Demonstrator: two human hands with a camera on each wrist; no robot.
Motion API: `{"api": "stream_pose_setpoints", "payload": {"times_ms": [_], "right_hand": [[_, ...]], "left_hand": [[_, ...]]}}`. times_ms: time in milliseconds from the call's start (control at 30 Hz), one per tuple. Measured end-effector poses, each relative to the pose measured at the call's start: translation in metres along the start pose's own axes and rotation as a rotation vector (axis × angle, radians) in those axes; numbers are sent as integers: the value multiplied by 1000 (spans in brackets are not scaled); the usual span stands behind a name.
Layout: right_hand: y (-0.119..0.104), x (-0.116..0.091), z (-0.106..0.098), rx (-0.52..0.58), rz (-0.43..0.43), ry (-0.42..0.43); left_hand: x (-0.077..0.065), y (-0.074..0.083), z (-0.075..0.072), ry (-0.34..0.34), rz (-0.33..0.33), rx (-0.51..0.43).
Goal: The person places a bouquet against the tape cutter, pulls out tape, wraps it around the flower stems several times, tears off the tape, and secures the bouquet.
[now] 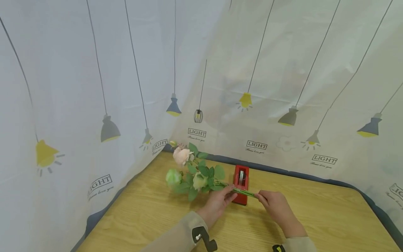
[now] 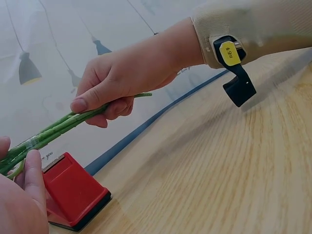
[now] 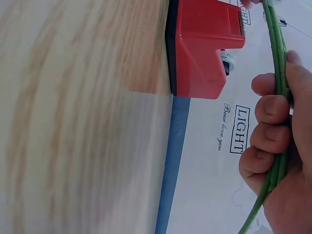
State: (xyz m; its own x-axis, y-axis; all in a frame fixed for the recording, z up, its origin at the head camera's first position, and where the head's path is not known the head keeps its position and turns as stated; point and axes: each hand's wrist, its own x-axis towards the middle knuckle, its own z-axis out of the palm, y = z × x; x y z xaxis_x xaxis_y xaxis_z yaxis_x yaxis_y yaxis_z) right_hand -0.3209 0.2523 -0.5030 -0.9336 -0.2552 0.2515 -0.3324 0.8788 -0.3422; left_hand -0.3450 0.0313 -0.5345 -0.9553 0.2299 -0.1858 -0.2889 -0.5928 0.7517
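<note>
A bunch of flowers (image 1: 199,181) with pale pink, cream and green blooms lies to the left of my hands, its leaves spreading over the table. My left hand (image 1: 218,201) holds the green stems (image 2: 57,127) just below the leaves, thumb and fingers on either side. A shiny band of clear tape (image 2: 31,142) goes around the stems there. Farther down, my right hand (image 1: 275,206) grips the stem ends, fingers curled round them in the right wrist view. Beneath the stems stands a red tape dispenser (image 3: 202,48) with a toothed cutting edge.
The wood-grain table (image 1: 315,213) reaches back to a pale curtain (image 1: 283,63) printed with lamps and the word LIGHT. A dark blue border (image 1: 292,173) runs along the table's back edge. Each wrist wears a black camera mount (image 1: 203,236).
</note>
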Motion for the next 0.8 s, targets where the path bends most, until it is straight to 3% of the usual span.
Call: {"api": "stream_pose_setpoints", "payload": {"times_ms": [433, 567, 800], "right_hand": [[4, -1, 8, 11, -57, 85], [4, 0, 8, 30, -43, 49], [-3, 0, 1, 57, 64, -66]], "left_hand": [[-3, 3, 1, 9, 2, 0], [-2, 4, 2, 17, -4, -7], [-1, 5, 1, -11, -12, 8]]}}
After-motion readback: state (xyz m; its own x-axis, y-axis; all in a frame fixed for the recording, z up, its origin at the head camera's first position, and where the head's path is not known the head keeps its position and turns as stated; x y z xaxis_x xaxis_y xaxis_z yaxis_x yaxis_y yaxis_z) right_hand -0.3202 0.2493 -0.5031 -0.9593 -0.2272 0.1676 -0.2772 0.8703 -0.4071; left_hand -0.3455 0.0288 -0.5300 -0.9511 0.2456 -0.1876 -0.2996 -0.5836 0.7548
